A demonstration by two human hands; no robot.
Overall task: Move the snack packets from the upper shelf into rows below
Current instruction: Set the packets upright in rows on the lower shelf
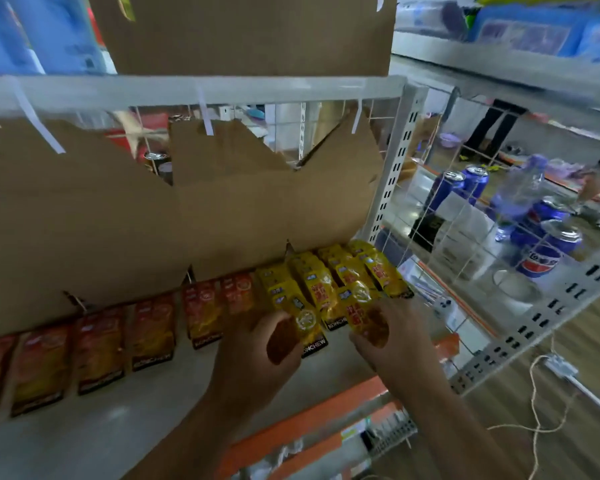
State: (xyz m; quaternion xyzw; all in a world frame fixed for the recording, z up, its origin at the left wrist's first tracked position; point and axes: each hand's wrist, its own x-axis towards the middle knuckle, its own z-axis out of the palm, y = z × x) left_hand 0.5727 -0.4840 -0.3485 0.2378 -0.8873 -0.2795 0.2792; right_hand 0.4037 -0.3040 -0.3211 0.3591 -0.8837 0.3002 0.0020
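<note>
Yellow snack packets (329, 282) lie in overlapping rows at the right end of the grey lower shelf (125, 410). Red and orange packets (97, 344) lie in rows to their left. My left hand (257, 351) grips the front yellow packet (307, 323) of one row, fingers curled round its left edge. My right hand (392, 334) pinches another yellow packet (362, 311) just to the right, above the shelf's front. A cardboard box (250, 32) stands on the upper shelf (187, 90); what it holds is hidden.
Torn cardboard (153, 216) backs the lower shelf behind the packets. A wire grid panel (465, 209) closes the right side, with blue cans (541, 258) and a bottle (516, 195) beyond it. An orange shelf edge (312, 417) runs below. Cables lie on the wooden floor (568, 410).
</note>
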